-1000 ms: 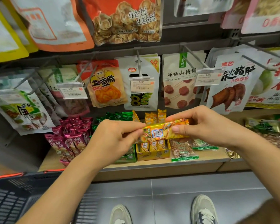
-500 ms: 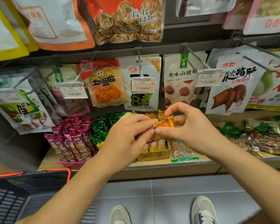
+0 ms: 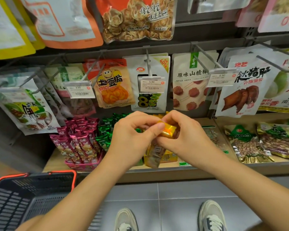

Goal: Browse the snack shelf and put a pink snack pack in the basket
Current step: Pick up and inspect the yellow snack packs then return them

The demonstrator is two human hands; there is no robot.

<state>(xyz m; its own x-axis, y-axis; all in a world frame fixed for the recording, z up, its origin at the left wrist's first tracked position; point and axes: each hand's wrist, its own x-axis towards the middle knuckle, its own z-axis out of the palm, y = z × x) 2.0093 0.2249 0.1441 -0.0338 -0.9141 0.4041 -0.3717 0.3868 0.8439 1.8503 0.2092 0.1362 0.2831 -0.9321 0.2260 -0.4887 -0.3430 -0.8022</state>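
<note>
Landmark: yellow pack (image 3: 167,130), being held up in front of the shelf (image 3: 240,170).
Left hand (image 3: 132,139): fingers curling in, thumb tip and fingertips pinching the yellow pack's left edge.
Right hand (image 3: 187,139): fingers curling round the yellow pack from its right, gripping it.
Hidden: fingers are covering most of the yellow pack, only a shiny gold patch is showing, and its print is not reading.
Unclear: a blurred yellow-brown strip is hanging just below the yellow pack; cannot tell if it is the same pack.
Pink packs (image 3: 78,140): standing in a pink tray on the shelf, well left of the yellow pack, nobody touching them; their writing is too small to read.
Green packs (image 3: 105,132): sitting between the pink packs and the yellow pack, partly behind the left hand.
Yellow box (image 3: 169,157): peeking out below the yellow pack, mostly blocked by the hands.
Basket (image 3: 62,172): sitting low and far left of the yellow pack, black mesh with an orange rim, cut off by the frame edge.
Price tags: reading 3.90 (image 3: 78,90) up-left of the yellow pack, 5.90 (image 3: 152,85) straight above it, 8.90 (image 3: 221,79) up-right.
Orange bag (image 3: 113,85): hanging above-left of the yellow pack, reading "SPICY".
White bag (image 3: 150,100): hanging above the yellow pack, showing "40%" and a big "8", its tag covering the middle.
Top row: bags hanging far above the yellow pack are being cropped by the frame.
Shoes (image 3: 210,215): showing far below the yellow pack, toes only.
</note>
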